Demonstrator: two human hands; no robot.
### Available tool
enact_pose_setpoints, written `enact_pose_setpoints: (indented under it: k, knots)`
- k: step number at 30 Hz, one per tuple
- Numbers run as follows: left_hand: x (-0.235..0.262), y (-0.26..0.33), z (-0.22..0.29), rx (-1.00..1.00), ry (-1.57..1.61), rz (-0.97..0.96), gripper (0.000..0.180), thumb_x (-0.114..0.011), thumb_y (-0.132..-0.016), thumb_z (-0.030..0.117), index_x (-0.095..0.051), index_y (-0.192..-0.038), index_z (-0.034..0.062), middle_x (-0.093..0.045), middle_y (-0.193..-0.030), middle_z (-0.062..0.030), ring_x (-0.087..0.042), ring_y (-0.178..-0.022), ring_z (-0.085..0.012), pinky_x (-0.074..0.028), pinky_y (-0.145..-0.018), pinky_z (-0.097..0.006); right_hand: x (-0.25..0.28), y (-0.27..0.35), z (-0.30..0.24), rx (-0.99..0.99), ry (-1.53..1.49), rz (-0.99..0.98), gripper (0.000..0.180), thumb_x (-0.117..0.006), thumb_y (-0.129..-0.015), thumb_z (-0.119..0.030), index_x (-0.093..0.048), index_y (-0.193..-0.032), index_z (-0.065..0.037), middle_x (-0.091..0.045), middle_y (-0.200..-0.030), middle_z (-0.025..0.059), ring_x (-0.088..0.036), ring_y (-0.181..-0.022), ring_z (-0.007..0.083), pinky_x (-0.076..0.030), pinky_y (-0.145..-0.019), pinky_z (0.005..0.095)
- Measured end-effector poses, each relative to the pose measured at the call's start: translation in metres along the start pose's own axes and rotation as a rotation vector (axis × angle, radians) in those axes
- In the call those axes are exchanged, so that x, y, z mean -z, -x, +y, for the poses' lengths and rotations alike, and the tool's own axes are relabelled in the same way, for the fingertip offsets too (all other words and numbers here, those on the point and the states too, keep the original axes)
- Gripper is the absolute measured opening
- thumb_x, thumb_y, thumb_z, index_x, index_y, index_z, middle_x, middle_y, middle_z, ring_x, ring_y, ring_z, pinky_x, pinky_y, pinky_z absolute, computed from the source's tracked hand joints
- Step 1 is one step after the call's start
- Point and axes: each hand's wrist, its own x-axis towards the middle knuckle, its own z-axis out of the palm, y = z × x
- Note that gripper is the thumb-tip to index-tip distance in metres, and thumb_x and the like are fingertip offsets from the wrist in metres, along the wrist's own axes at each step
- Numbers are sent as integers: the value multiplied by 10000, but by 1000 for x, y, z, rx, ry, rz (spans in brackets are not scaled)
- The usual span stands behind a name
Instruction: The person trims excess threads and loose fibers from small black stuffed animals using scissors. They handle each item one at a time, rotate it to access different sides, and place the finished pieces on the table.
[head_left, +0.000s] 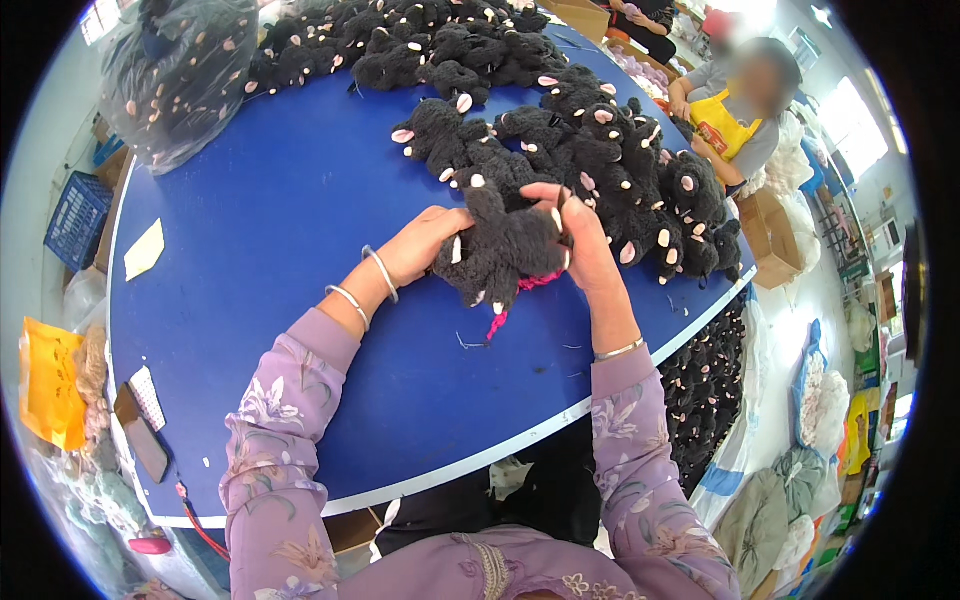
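Note:
Both my hands hold one black plush toy (500, 245) above the blue table (250, 270). It has pale pink-white tips on its limbs, and a bright pink cord (500, 322) hangs beneath it. My left hand (428, 245) grips its left side, fingers partly hidden by the fur. On the opposite side my right hand (588, 240) pinches the toy between thumb and fingers, with a small dark piece by the fingertips that I cannot make out. Just beyond my hands lies a heap of similar black plush toys (600, 150).
A clear bag of plush toys (180, 90) stands at the far left. Yellow paper (145, 250) and a phone (142, 435) lie on the table's left. A co-worker in a yellow apron (735, 120) sits at the far right, near a cardboard box (770, 240). More toys (705, 390) fill a sack at right.

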Motion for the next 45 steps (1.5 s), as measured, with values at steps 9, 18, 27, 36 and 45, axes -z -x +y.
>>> enact_pose_setpoints:
  k: [9, 18, 27, 36, 45]
  knots:
    - [3, -3, 9, 178, 362, 211, 570, -461, -942, 518, -571, -1183, 15, -637, -1093, -64, -627, -887, -146, -491, -773, -244, -22, 3, 0, -273, 88, 51, 199, -625, -868, -138, -630, -1013, -1, -600, -782, -13, -498, -588, 35, -394, -500, 204]
    - [3, -8, -4, -156, 193, 262, 347, -557, -956, 242, -561, -1156, -42, -641, -1070, -83, -629, -933, -147, -512, -818, -279, -24, 6, 4, -268, 2, -75, 232, -683, -860, -166, -578, -991, -7, -521, -683, -25, -404, -518, 25, -318, -459, 186]
    - [9, -5, 5, -145, 247, 318, 427, -516, -967, 365, -592, -1109, -31, -655, -1037, -94, -641, -904, -157, -515, -815, -290, -24, 10, 5, -249, 167, -112, 171, -702, -843, -187, -588, -847, -59, -584, -686, 0, -420, -538, 18, -321, -473, 185]
    - [22, -8, 4, -57, 381, 202, 539, -423, -976, 466, -564, -1193, -7, -644, -1112, -101, -622, -986, -183, -485, -894, -324, -26, 10, 9, -299, 50, -50, 195, -654, -882, -214, -529, -878, -64, -416, -650, -62, -342, -494, 18, -277, -433, 198]
    - [8, -2, 11, -84, 150, 213, 589, -421, -946, 541, -543, -1233, 42, -597, -1188, -69, -581, -1053, -165, -464, -922, -323, -29, 10, 5, -315, 108, -37, 187, -645, -879, -190, -559, -918, -27, -526, -664, 0, -407, -491, 38, -297, -425, 189]
